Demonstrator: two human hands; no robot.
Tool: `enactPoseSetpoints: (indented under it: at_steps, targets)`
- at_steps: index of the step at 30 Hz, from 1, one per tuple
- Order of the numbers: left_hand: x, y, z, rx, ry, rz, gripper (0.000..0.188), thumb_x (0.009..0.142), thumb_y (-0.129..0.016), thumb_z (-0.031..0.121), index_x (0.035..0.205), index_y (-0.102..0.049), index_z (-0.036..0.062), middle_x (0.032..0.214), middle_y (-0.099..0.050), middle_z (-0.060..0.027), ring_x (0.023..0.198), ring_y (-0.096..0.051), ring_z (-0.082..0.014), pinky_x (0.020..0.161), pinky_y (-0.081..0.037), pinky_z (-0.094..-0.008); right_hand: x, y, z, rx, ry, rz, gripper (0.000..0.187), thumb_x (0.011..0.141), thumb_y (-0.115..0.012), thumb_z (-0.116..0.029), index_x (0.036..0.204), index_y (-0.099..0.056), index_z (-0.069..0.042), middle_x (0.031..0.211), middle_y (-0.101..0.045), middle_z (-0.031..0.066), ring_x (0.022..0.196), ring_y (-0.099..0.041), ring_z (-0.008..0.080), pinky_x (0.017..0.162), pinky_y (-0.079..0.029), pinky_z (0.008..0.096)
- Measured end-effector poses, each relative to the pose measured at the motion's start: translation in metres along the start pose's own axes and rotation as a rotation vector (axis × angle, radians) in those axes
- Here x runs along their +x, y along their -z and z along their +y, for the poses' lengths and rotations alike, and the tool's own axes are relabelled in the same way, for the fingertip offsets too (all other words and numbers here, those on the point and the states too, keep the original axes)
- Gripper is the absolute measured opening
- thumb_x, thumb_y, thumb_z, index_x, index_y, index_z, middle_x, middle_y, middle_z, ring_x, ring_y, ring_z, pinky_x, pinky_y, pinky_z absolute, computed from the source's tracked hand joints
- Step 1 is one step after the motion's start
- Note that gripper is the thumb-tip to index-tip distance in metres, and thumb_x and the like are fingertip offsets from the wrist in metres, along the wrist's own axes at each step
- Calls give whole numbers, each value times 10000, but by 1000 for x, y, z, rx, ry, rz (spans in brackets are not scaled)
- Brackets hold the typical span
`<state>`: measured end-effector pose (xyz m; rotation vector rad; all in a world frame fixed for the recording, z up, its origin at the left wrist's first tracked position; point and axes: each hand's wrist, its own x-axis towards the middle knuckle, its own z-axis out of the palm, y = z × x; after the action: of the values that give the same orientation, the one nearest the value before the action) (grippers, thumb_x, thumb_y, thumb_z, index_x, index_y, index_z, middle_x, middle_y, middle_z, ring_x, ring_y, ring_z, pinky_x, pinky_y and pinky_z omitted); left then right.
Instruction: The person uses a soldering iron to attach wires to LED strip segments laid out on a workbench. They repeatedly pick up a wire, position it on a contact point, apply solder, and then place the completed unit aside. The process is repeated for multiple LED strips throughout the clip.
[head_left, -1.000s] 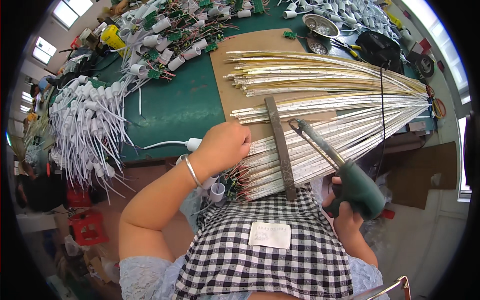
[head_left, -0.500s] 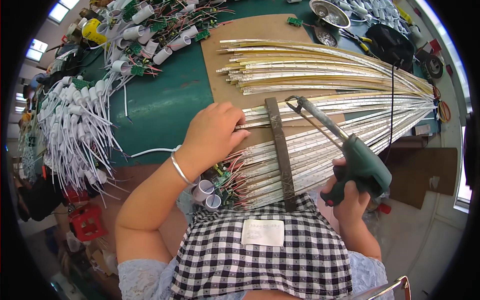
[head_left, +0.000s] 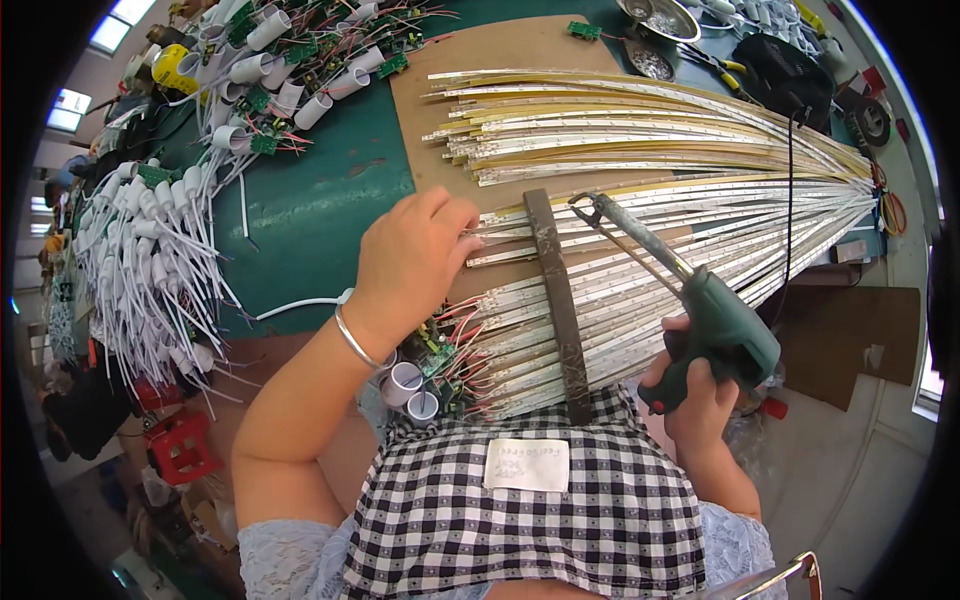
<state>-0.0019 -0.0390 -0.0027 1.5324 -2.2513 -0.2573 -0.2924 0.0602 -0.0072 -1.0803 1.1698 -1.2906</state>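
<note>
My left hand (head_left: 412, 258) has its fingertips pinched together at the left ends of a few thin LED strips (head_left: 505, 257). A dark flat bar (head_left: 558, 300) lies across these and the nearer strips. In my right hand (head_left: 703, 405) is a dark green soldering gun (head_left: 728, 328), its tip held above the strips just right of the bar. Below my left hand, red and white wires join the nearer strip ends to small green circuit boards (head_left: 437, 352). Two white plastic cylinders (head_left: 405, 382) sit beside those boards. My left fingertips partly hide what they grip.
Another bundle of LED strips (head_left: 600, 125) lies farther back on a brown board (head_left: 420, 100). White-cabled parts (head_left: 150, 230) pile up at left, with white tubes and boards (head_left: 290, 75) behind. Pliers (head_left: 722, 70), a metal bowl (head_left: 665, 18) and a black cord (head_left: 789, 200) are at right.
My left hand has shifted a little left and up, its fingers more bunched, and the strip ends beside it show more. The soldering gun stays nearly in place.
</note>
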Motion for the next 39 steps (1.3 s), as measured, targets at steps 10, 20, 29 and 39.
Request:
enactPoseSetpoints:
  at_steps: [10, 20, 29, 39]
  targets:
    - [-24, 8, 8, -12, -245, -144, 417, 709, -755, 159, 1096, -633, 63, 1025, -592, -61, 904, -568, -252, 780, -470, -382, -4, 1, 0, 62, -8, -11, 504, 915, -601, -242, 1305, -431, 28, 1198, -582, 178, 673, -631, 204, 598, -510, 296]
    - [-32, 7, 13, -156, -221, -255, 326, 785, -701, 160, 1091, -643, 65, 956, -568, -86, 867, -563, -270, 755, -475, -383, -7, -3, 0, 27, -19, -15, 516, 913, -563, -223, 1313, -392, 55, 1173, -568, 195, 647, -622, 208, 566, -518, 301]
    - [-38, 27, 26, 111, -228, -283, 479, 728, -742, 311, 1152, -641, 114, 1124, -551, -39, 1037, -501, -242, 884, -401, -387, -7, -4, 0, 41, -3, -26, 504, 911, -577, -213, 1313, -413, 42, 1176, -581, 191, 655, -628, 205, 579, -515, 298]
    - [-37, 29, 14, -5, -109, -215, 429, 779, -705, 331, 1146, -648, 118, 1140, -558, -56, 1089, -508, -264, 953, -364, -425, -8, -5, 2, 32, -7, -5, 525, 909, -598, -257, 1298, -421, 48, 1160, -582, 196, 648, -629, 210, 554, -519, 296]
